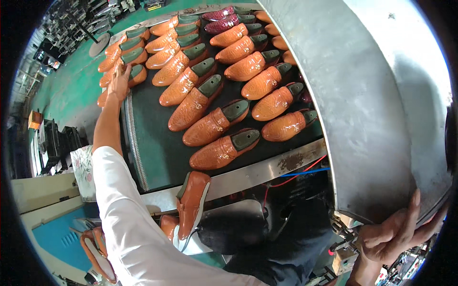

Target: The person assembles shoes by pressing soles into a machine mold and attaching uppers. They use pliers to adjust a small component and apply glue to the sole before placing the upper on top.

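Shoes (pixel 205 97) of glossy orange, scale-embossed leather, each filled with a dark green last, lie in slanted rows across a dark conveyor belt (pixel 157 143); two maroon pairs (pixel 224 19) sit at the belt's twelve o'clock end. The left hand (pixel 119 82), on a long white-sleeved arm, stretches toward eleven o'clock and rests with flat, spread fingers on an orange shoe (pixel 136 74) at the belt's left edge; it grips nothing that I can tell. The right hand (pixel 398 233), at five o'clock, curls its fingers up around the lower rim of a big curved grey metal hood (pixel 362 105) that covers the belt's right side. Another orange shoe (pixel 192 202) leans toe-up against the steel frame edge (pixel 267 169) at six o'clock, beside more shoes (pixel 98 252) lower left.
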Demonstrator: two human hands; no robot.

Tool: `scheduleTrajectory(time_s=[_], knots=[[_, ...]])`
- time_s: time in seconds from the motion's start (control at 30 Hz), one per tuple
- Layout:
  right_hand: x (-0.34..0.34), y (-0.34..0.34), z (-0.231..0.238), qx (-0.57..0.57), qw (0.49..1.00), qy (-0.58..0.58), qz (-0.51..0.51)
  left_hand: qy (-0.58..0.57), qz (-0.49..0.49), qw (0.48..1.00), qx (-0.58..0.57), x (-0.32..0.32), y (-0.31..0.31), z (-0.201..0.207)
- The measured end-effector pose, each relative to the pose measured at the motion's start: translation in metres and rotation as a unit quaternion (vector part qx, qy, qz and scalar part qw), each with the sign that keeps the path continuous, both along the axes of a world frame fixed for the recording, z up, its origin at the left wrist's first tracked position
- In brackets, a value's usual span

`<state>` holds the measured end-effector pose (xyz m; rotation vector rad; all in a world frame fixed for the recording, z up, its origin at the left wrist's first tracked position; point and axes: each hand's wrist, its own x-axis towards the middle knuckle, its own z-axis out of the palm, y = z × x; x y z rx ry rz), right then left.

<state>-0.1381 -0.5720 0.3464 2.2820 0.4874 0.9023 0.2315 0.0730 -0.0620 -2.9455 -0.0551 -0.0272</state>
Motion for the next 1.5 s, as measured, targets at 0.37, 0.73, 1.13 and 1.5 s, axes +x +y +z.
scheduleTrajectory(time_s=[0.37,0.73,1.13,1.5], knots=[[0.033,-0.004,-0.016,0.187,0.979,-0.002,0.080,0.096,-0.102,0.987,0.080,-0.011,-0.185,0.063],[-0.153,0.002,-0.089,0.449,0.877,-0.128,0.111,0.239,-0.811,0.533,-0.020,-0.364,-0.631,0.060],[-0.884,0.295,-0.254,0.520,0.031,-0.320,-0.792,0.569,-0.770,0.253,-0.140,-0.762,-0.710,0.192],[-0.670,0.408,-0.357,0.601,-0.043,-0.233,-0.763,0.538,-0.791,0.282,-0.070,-0.786,-0.744,0.177]])
